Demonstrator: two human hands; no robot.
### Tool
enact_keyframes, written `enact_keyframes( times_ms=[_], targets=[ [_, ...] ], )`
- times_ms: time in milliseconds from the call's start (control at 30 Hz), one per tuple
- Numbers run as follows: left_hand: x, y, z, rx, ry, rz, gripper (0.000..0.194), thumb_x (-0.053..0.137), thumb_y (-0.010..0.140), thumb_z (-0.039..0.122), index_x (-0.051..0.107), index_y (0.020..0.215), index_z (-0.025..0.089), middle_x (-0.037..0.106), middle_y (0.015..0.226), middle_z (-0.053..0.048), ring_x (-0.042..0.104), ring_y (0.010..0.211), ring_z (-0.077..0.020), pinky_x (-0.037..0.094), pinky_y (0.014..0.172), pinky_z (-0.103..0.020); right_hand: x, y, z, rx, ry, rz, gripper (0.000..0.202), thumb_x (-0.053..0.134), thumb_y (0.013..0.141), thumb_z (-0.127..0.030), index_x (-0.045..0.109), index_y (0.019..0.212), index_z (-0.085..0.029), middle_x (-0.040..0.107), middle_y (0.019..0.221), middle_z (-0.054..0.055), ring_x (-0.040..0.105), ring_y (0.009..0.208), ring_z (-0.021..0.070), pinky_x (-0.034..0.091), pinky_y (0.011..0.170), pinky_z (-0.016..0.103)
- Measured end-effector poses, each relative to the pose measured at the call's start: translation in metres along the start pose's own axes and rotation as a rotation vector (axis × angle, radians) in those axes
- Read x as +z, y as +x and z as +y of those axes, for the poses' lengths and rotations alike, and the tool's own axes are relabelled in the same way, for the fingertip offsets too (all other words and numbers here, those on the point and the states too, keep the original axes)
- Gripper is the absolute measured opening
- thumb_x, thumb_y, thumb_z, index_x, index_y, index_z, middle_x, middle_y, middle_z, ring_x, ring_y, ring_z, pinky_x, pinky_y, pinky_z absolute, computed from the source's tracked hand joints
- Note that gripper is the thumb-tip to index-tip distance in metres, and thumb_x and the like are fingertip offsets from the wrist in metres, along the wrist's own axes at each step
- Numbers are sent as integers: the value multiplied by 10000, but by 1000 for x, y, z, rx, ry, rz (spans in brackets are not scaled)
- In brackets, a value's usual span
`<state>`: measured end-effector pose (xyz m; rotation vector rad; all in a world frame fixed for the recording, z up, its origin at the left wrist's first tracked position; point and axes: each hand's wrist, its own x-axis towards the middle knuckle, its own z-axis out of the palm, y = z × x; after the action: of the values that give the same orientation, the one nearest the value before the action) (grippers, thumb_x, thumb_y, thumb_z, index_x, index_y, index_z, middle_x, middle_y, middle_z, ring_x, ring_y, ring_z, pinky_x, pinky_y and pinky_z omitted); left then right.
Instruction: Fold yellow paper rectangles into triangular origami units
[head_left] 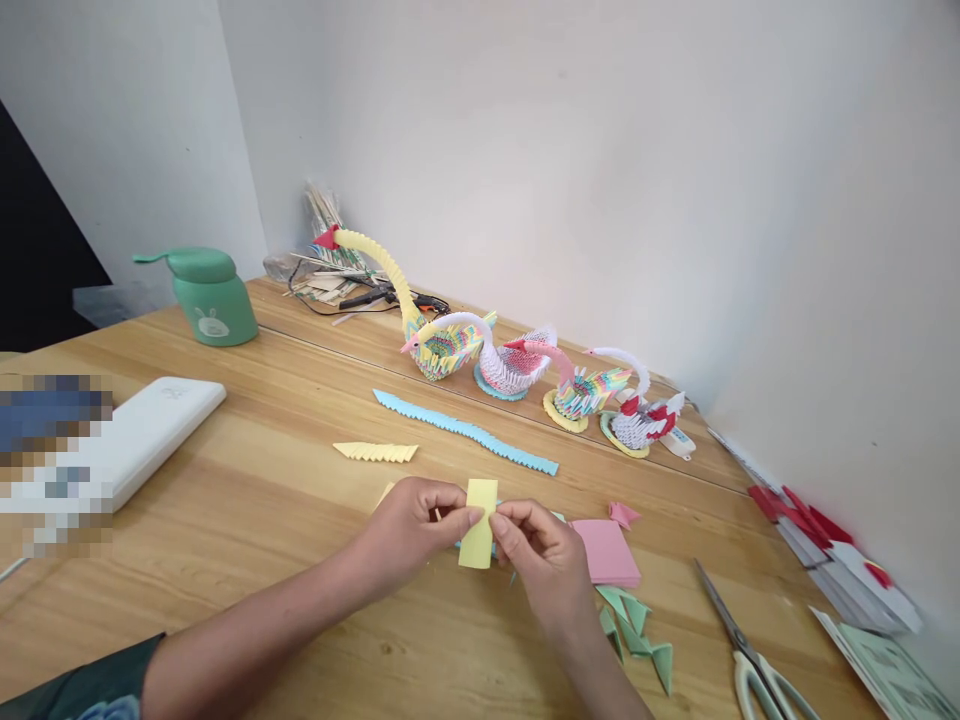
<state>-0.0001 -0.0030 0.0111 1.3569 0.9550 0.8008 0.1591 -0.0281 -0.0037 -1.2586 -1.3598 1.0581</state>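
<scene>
A narrow yellow paper strip [478,535] is held upright over the wooden table. My left hand [409,530] pinches its left edge between thumb and fingers. On the opposite edge, the thumb and fingers of my right hand [544,555] are closed on the same strip. Bits of blue paper show partly behind the hands. Beyond them lie a short pleated yellow paper chain [375,453] and a longer blue paper chain [465,430]. A stack of pink square paper [606,552] is just right of my right hand, with folded green paper pieces [637,630] below it.
Several folded-paper swans [450,345] stand along the wall. Scissors [742,640] lie at the right, near red and white papers [832,560]. A green bottle [214,300] and a white box-shaped device [165,430] are on the left. A small pink folded piece [622,515] lies behind the pink stack.
</scene>
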Motion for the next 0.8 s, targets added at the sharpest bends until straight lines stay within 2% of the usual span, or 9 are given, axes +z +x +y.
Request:
enact_keyframes(
  times_ms=[133, 233, 300, 367, 433, 500, 567, 667, 800],
  targets=[
    [2, 1, -1, -6, -40, 14, 249, 557, 722, 315, 508, 545, 147, 402, 491, 65, 326, 470, -65, 247, 447, -180, 1, 1, 2, -2, -21, -14, 191, 618, 774, -337, 607, 690, -165, 504, 542, -43, 432, 506, 95, 356, 475, 202],
    [1, 1, -1, -45, -80, 12, 219, 576, 700, 316, 542, 567, 146, 443, 485, 63, 361, 456, -66, 255, 437, -178, -1, 1, 3, -26, -61, -30, 198, 596, 795, -337, 598, 692, -168, 518, 561, -35, 449, 514, 100, 375, 485, 207],
    [-2, 2, -1, -77, -115, 15, 234, 600, 681, 337, 540, 562, 146, 474, 483, 54, 396, 452, -73, 275, 435, -180, -4, 0, 3, -52, -82, -23, 166, 555, 830, -328, 611, 787, -178, 569, 608, -20, 502, 538, 115, 419, 511, 218],
    [-5, 3, -2, -90, -155, 21, 260, 621, 669, 362, 535, 554, 146, 488, 478, 47, 411, 446, -78, 300, 435, -185, -8, 1, 2, -153, -152, -6, 137, 524, 857, -277, 607, 933, -200, 636, 727, 9, 579, 636, 143, 469, 592, 246],
    [-8, 4, -4, -86, -194, 20, 278, 631, 670, 378, 536, 554, 144, 493, 478, 45, 416, 443, -78, 321, 440, -188, -12, 1, 0, -337, -284, -41, 184, 522, 857, -195, 592, 1025, -225, 661, 861, 32, 611, 769, 164, 478, 688, 271],
    [-9, 4, -5, -84, -220, -2, 287, 636, 676, 382, 539, 553, 142, 495, 474, 43, 423, 442, -77, 329, 442, -188, -15, 2, -2, -511, -404, -107, 187, 531, 844, -131, 614, 982, -228, 658, 896, 36, 605, 822, 167, 462, 719, 268],
    [-9, 4, -6, -89, -228, -44, 280, 643, 676, 381, 556, 570, 136, 515, 489, 35, 431, 445, -75, 334, 445, -185, -15, 2, -5, -571, -439, -141, 141, 529, 847, -122, 625, 889, -217, 649, 816, 23, 599, 760, 156, 447, 669, 250],
    [-7, 3, -6, -65, -217, -87, 265, 622, 700, 395, 613, 675, 131, 569, 577, 11, 463, 490, -88, 359, 458, -188, -15, 1, -7, -458, -409, -134, 114, 525, 862, -175, 612, 793, -201, 629, 729, 5, 586, 689, 146, 426, 631, 241],
    [-3, 2, -4, -11, -119, -36, 263, 559, 746, 383, 628, 685, 136, 572, 593, 6, 479, 530, -103, 377, 493, -200, -12, 1, -7, -255, -302, -139, 139, 509, 872, -254, 586, 775, -193, 633, 749, 5, 581, 700, 147, 423, 646, 241]
  ],
)
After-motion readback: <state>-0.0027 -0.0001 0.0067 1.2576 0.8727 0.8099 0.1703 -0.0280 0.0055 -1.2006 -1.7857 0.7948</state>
